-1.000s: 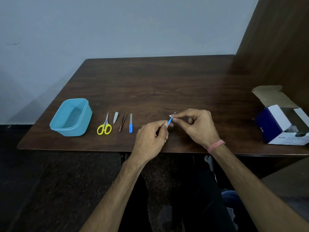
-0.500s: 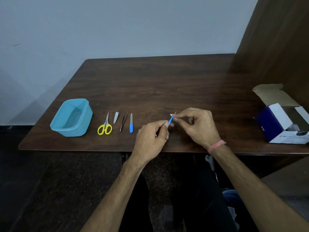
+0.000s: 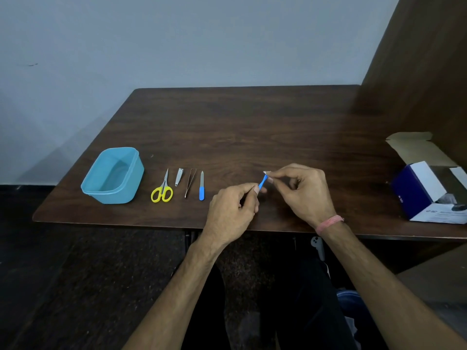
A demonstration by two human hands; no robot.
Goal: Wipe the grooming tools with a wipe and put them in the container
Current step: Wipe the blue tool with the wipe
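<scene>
Tools for grooming lie in a row on your tabletop (image 3: 252, 127): scissors (image 3: 162, 188) with yellow handles, a nail clipper (image 3: 179, 177), tweezers (image 3: 190, 182) and a blue-handled file (image 3: 201, 186), side by side but apart. The blue container (image 3: 113, 175) stands open at 9 o'clock of the scissors, just beside them and close to the tabletop's left edge.

Your left hand (image 3: 233, 210) has its fingers curled, thumb and forefinger pinching the lower end of a small blue stick tool (image 3: 262, 183), held off the wood and tilted up toward 1 o'clock. Your right hand (image 3: 307, 194) pinches the tool's upper end, where something white (image 3: 266, 172) shows at the tip; whether that is a wipe or part of the tool you cannot tell from here. The other right fingers are curled loosely.

Both hands hover over the near strip of the tabletop, at 3 o'clock of the file and well apart from it. Bare wood lies beyond them toward 12 o'clock, up to the far edge at the wall (image 3: 202, 41). At 3 o'clock, near the right edge, sits an open box (image 3: 429, 193) with its flap up, well apart from your right hand. A brown panel (image 3: 424, 72) rises behind it.
</scene>
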